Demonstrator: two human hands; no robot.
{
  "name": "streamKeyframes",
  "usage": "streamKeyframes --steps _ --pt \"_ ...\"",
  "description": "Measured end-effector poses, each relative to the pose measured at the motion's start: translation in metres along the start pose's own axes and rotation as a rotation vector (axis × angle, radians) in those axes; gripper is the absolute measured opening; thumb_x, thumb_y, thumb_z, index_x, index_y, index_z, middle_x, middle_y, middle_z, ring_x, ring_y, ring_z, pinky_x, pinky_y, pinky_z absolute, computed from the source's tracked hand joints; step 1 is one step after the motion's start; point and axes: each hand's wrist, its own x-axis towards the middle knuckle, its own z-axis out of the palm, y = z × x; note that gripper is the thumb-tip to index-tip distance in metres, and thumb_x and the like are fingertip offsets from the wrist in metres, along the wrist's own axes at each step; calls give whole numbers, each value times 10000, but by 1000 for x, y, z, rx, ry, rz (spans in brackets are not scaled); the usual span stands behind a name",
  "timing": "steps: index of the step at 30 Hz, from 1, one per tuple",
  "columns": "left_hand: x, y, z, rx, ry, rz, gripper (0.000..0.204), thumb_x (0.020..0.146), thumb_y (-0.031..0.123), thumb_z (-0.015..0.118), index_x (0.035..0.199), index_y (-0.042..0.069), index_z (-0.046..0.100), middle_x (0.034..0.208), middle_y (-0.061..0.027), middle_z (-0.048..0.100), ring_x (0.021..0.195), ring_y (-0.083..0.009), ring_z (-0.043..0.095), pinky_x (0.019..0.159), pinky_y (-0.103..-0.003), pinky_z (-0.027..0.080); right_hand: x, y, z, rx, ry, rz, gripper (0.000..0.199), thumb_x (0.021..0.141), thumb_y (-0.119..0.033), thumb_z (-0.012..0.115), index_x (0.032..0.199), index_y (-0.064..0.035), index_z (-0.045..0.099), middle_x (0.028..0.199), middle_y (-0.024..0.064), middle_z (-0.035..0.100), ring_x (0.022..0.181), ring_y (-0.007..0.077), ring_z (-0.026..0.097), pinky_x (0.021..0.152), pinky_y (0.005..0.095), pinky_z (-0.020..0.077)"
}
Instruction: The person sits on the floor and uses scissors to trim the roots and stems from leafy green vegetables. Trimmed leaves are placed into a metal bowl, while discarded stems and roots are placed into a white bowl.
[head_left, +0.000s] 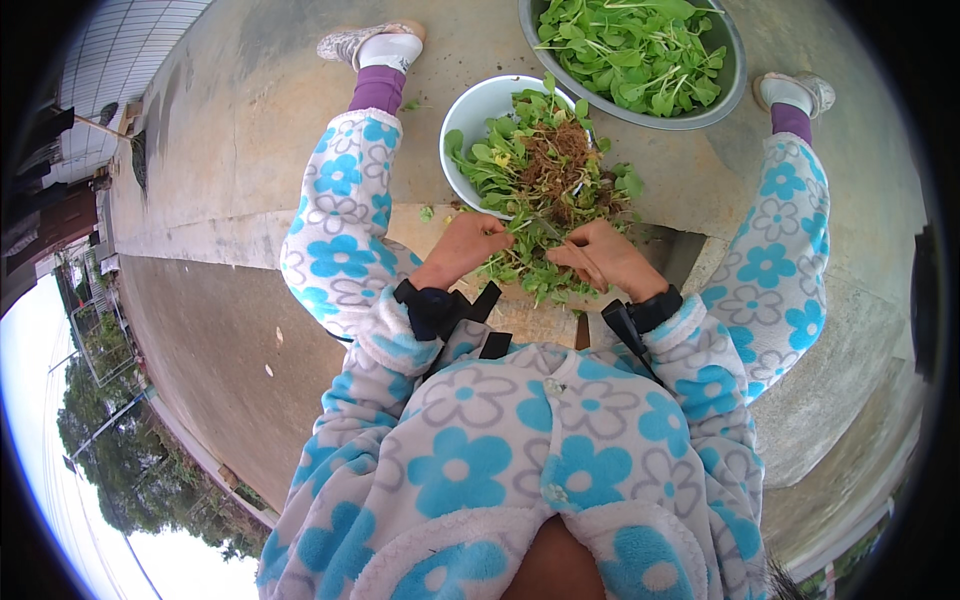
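My left hand (464, 250) is closed at the near left edge of a pile of leafy greens, its thumb and fingertips pinched on a thin green stem. My right hand (608, 256) faces it from the right, fingers bent and pressed together on a leafy green. Between and below the hands lie loose leafy greens (540, 272). Just beyond, a clump of roots with brown soil (558, 160) rests on more greens, which spill over the near side of a white basin (462, 122). The fingertips partly hide what they hold.
A larger metal basin (741, 78) full of green leaves stands beyond the white basin to the right. My legs spread to either side, a shoe (372, 38) at far left and another (797, 92) at far right. A concrete step edge (200, 245) runs across the left.
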Motion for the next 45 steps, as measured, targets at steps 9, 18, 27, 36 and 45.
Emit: streamKeyframes --steps 9,18,27,36,45 --pt "-6 8 -36 -5 -2 94 245 872 222 708 882 -22 707 702 -56 627 651 -121 524 617 -323 439 -15 -10 -15 88 -76 61 523 912 -493 686 729 -5 642 519 8 498 444 115 479 453 297 360" --pt "16 68 -48 90 87 143 229 929 222 673 905 -4 702 741 41 595 703 -53 484 642 -256 403 -20 -12 -22 139 -63 -31 519 915 -494 695 726 -16 622 504 11 497 433 102 477 431 279 359" --pt "165 205 -65 129 425 740 442 914 378 697 1109 -19 700 931 -197 723 879 -263 693 817 -381 520 -24 -2 -51 354 116 -53 467 935 -454 704 727 -61 563 517 1 500 421 100 462 417 268 351" --pt "85 71 -30 285 35 254 315 901 205 707 1156 20 699 1140 -131 705 1028 -224 649 939 -342 475 -24 -1 -62 445 218 -122 404 946 -404 696 889 -6 655 529 -21 471 432 90 436 419 262 333" --pt "65 21 51 320 244 336 338 817 220 749 1114 70 693 986 -179 649 887 -368 641 843 -433 495 -28 -10 -51 440 216 -141 432 947 -434 676 909 -3 673 531 -24 469 429 86 426 423 256 337"
